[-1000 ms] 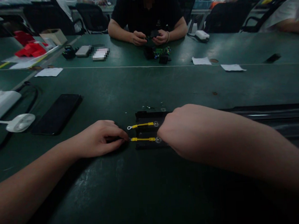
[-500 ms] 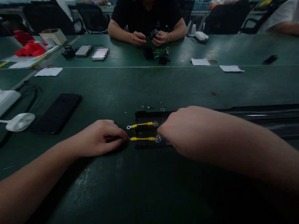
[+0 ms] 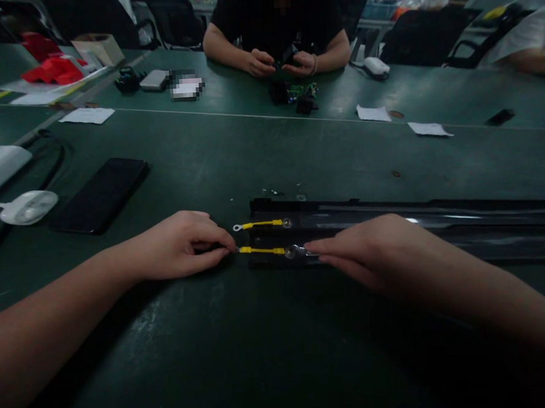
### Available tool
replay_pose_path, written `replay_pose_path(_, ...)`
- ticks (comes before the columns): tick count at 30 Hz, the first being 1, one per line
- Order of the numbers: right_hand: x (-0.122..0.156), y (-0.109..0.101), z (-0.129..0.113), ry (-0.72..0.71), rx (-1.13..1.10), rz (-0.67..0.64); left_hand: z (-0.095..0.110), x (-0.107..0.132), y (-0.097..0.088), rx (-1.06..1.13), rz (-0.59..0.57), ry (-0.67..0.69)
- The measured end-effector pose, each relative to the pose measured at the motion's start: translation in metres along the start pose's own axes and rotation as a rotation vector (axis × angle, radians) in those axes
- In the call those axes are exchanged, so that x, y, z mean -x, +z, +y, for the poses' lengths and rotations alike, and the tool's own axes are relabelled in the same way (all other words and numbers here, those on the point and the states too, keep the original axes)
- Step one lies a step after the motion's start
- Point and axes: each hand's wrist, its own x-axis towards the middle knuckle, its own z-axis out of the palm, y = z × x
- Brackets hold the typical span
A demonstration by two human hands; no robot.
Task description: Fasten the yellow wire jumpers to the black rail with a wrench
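Observation:
Two short yellow wires with ring terminals lie at the left end of a long black panel [image 3: 360,206]. The far yellow wire [image 3: 262,224] has its bare ring lying free on the left and its other end at a round metal fastener [image 3: 287,223]. My left hand [image 3: 189,243] is closed, thumb and forefinger pinching the left end of the near yellow wire [image 3: 262,250]. My right hand [image 3: 377,250] is closed over the panel, its fingertips on a shiny metal tool, seemingly a small wrench [image 3: 299,250], whose head is at the near fastener. The tool's handle is mostly hidden under the hand.
A black phone [image 3: 101,195] and a white charger with a cable [image 3: 29,207] lie left. Small scraps [image 3: 274,192] lie behind the panel. Across the table a person [image 3: 281,37] handles a dark part above a green circuit board [image 3: 300,91]. Paper slips [image 3: 373,113] lie mid-table.
My right hand has shifted right and turned flatter, uncovering the metal tool and more of the panel. My left hand keeps its pinch on the near wire. The view has tilted slightly.

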Motion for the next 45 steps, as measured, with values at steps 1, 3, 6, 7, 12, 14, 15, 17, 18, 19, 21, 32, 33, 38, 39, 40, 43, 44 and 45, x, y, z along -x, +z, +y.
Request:
replay_pose_path(1,0.000,0.003,0.002,0.007,-0.004,0.014,0.000,0.000,0.000,0.002,0.001,0.000)
replay_pose_path(3,-0.003,0.007,0.003,0.044,-0.021,0.029,0.000,0.001,0.000,0.001,0.006,0.004)
replay_pose_path(6,-0.007,0.009,0.003,0.130,-0.094,0.019,0.000,0.001,0.000,0.000,0.007,0.011)
replay_pose_path(7,-0.008,0.009,0.003,0.157,-0.127,0.007,0.000,0.000,0.000,-0.001,0.005,0.009)
replay_pose_path(12,-0.008,0.009,0.010,0.187,-0.274,0.002,0.002,-0.001,-0.001,0.001,0.010,-0.009)
replay_pose_path(14,-0.006,0.010,0.013,0.187,-0.281,0.001,0.002,0.000,-0.001,0.003,0.011,-0.013)
replay_pose_path(15,-0.005,0.011,0.015,0.190,-0.283,-0.003,0.002,0.000,-0.001,0.003,0.010,-0.012)
replay_pose_path(17,-0.003,0.013,0.017,0.193,-0.299,-0.010,0.002,0.001,-0.001,0.006,0.011,-0.011)
replay_pose_path(18,-0.003,0.014,0.017,0.193,-0.311,-0.011,0.001,0.001,-0.001,0.007,0.012,-0.011)
replay_pose_path(19,-0.002,0.016,0.017,0.194,-0.323,-0.010,0.001,0.001,-0.001,0.008,0.014,-0.012)
replay_pose_path(21,-0.001,0.018,0.018,0.194,-0.339,-0.003,0.001,0.001,0.000,0.009,0.015,-0.015)
replay_pose_path(32,0.002,0.025,0.023,0.235,-0.465,0.007,-0.001,0.001,0.000,0.009,0.014,-0.002)
replay_pose_path(33,0.002,0.025,0.023,0.233,-0.469,0.005,-0.001,0.001,0.000,0.006,0.015,0.002)
replay_pose_path(38,0.001,0.025,0.024,0.246,-0.483,-0.013,0.000,0.000,0.000,-0.012,0.022,0.016)
replay_pose_path(39,0.001,0.024,0.024,0.252,-0.483,-0.021,0.000,0.000,0.000,-0.016,0.023,0.016)
replay_pose_path(40,0.001,0.024,0.025,0.253,-0.485,-0.027,0.000,0.000,0.000,-0.018,0.023,0.015)
replay_pose_path(43,0.002,0.021,0.025,0.243,-0.503,-0.035,-0.001,0.001,0.001,-0.014,0.018,0.012)
replay_pose_path(44,0.002,0.021,0.025,0.239,-0.511,-0.037,-0.001,0.001,0.001,-0.012,0.017,0.011)
replay_pose_path(45,0.002,0.020,0.025,0.238,-0.517,-0.039,-0.002,0.001,0.001,-0.011,0.016,0.010)
